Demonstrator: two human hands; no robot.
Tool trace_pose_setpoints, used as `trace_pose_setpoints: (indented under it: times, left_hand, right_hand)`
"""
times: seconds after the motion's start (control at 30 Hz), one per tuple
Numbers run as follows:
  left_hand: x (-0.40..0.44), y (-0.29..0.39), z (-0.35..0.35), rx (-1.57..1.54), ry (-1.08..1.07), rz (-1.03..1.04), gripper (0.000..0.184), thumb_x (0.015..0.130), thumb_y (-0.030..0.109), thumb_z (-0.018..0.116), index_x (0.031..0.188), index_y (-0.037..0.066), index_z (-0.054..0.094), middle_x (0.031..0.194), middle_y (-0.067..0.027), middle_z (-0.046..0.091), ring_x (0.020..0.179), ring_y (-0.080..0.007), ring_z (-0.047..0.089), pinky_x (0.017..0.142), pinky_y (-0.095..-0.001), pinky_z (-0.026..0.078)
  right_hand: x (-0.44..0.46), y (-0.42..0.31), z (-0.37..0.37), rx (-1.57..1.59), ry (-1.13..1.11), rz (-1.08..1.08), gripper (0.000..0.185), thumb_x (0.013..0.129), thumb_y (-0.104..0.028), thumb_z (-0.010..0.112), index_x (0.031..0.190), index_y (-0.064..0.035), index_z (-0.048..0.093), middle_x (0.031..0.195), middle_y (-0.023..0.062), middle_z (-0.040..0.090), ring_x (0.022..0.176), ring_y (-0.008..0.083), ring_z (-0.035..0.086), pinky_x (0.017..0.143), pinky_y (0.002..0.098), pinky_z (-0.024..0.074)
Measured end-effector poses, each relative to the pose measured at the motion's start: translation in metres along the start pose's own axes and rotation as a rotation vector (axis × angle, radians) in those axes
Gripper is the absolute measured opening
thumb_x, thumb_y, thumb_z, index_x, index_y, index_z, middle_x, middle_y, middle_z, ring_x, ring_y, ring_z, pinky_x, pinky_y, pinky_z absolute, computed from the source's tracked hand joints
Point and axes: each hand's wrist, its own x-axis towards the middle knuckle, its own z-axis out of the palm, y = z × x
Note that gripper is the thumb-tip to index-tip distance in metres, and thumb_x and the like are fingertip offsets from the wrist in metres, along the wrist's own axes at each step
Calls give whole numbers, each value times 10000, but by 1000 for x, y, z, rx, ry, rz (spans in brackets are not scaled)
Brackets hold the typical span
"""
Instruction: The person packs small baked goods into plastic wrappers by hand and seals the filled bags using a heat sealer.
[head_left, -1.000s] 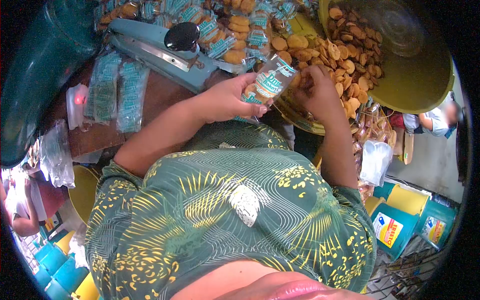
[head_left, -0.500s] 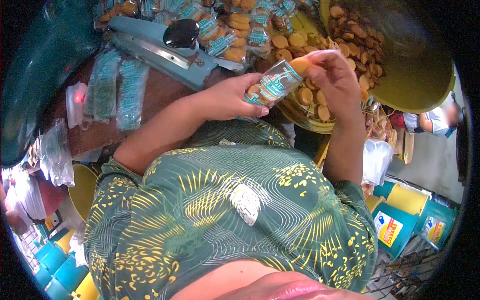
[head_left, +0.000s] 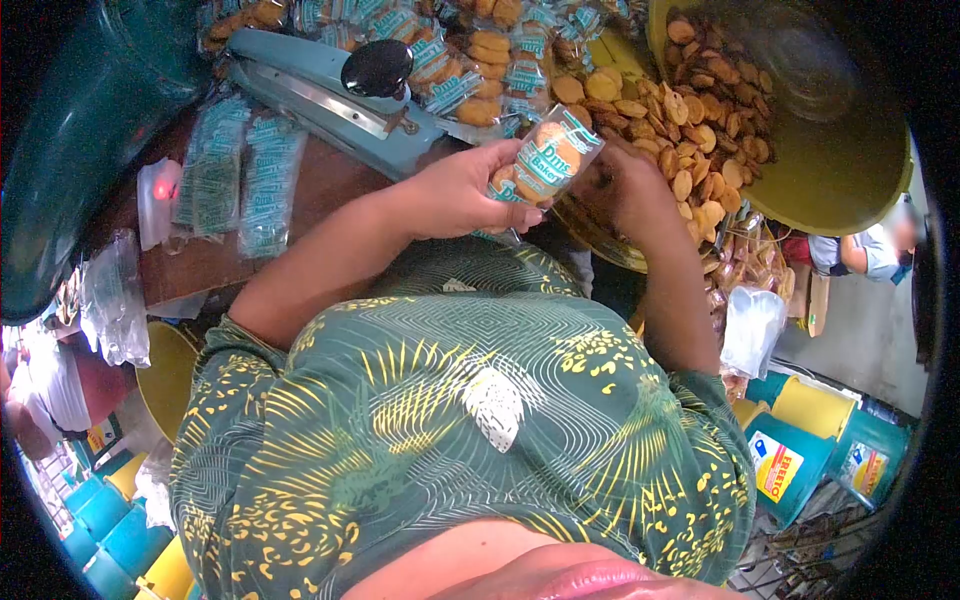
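Note:
In the head view, my left hand (head_left: 468, 192) is closed around a clear printed plastic bag (head_left: 548, 160) with several round cookies inside. The bag tilts up to the right, its upper end beside my right hand. My right hand (head_left: 638, 190) is lowered just right of the bag, at the near side of the yellow tub (head_left: 840, 170). Its fingers are in shadow and partly hidden, so I cannot make out what they hold. Many loose golden cookies (head_left: 690, 120) lie in the tub.
A blue hand sealer (head_left: 320, 100) with a black knob stands on the brown table (head_left: 190, 275). Stacks of empty printed bags (head_left: 270, 190) lie beside it. Filled cookie packs (head_left: 490, 65) are piled behind. A dark green container (head_left: 110, 130) is at left; a person (head_left: 865, 250) is far right.
The cookie that my right hand held at the bag's mouth is now in the bag. My right hand has dropped away from the mouth toward the tub. My left hand keeps its grip.

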Motion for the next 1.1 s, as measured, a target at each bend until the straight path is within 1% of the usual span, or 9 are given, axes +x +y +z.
trace_pose_setpoints:
  times: [0.07, 0.17, 0.27, 0.43, 0.57, 0.8, 0.9, 1.0, 1.1]
  left_hand:
    - [1, -2, 0, 21, -1, 6, 677, 811, 240, 800, 1359, 62, 444, 1156, -53, 637, 1077, -176, 621, 928, -334, 491]
    - [2, -1, 0, 114, -5, -3, 668, 814, 232, 798, 1357, 62, 448, 1160, -51, 637, 1061, -160, 615, 924, -327, 487]
    - [3, -3, 3, 244, -23, 30, 655, 817, 220, 795, 1353, 62, 454, 1150, -45, 639, 1047, -142, 603, 921, -317, 482]
    - [3, -3, 8, 189, -42, 47, 627, 818, 186, 789, 1340, 66, 463, 1122, -30, 637, 1025, -126, 591, 896, -303, 484]
    - [-1, 3, 9, 161, -26, 42, 599, 826, 156, 773, 1331, 65, 464, 1102, -18, 628, 1001, -123, 592, 878, -298, 487]
    - [-6, 6, 7, 193, 32, 101, 602, 824, 174, 778, 1320, 50, 461, 1119, -23, 615, 1027, -125, 576, 909, -304, 472]
    - [-16, 12, 9, 230, -7, 93, 614, 825, 184, 781, 1324, 45, 452, 1140, -32, 609, 1054, -129, 568, 932, -308, 461]
    - [-23, 6, 2, 185, -56, 117, 654, 829, 177, 774, 1358, 29, 418, 1164, -49, 599, 1074, -132, 560, 967, -311, 444]
    - [-40, 8, -4, 149, -57, 171, 655, 866, 181, 732, 1394, 13, 384, 1184, -63, 592, 1065, -124, 558, 967, -295, 447]
  right_hand:
    - [-4, -1, 1, 136, -40, 188, 325, 817, -143, 717, 1119, -59, 633, 1037, 147, 687, 978, 321, 659, 872, 405, 518]
    - [1, -10, -19, 448, 163, 188, 251, 863, -24, 688, 1110, -13, 642, 1027, 50, 671, 943, 126, 618, 833, 246, 486]
    - [7, -12, -36, 490, 404, -60, 186, 925, -140, 647, 1086, -52, 679, 985, 51, 704, 925, 134, 640, 826, 273, 510]
    - [12, -41, -44, 581, -34, -211, 163, 926, -144, 637, 1033, -37, 697, 945, 69, 695, 882, 183, 651, 781, 288, 510]
    - [23, -54, -37, 370, 251, -367, 176, 869, -185, 678, 938, -24, 687, 911, 132, 647, 863, 282, 628, 772, 363, 493]
    - [16, -71, -28, 34, 454, -471, 226, 863, -237, 705, 883, -25, 631, 816, 107, 634, 773, 265, 617, 742, 353, 490]
    - [7, -85, -33, 199, 477, -201, 190, 881, -190, 692, 903, -21, 608, 788, 89, 637, 698, 208, 623, 685, 319, 503]
    - [11, -78, -28, 396, 532, -219, 168, 886, -130, 682, 953, -15, 579, 806, 93, 650, 694, 153, 636, 668, 289, 516]
    - [17, -95, -34, 463, 371, -317, 373, 887, -115, 687, 1212, -29, 525, 860, 69, 671, 770, 155, 665, 722, 291, 529]
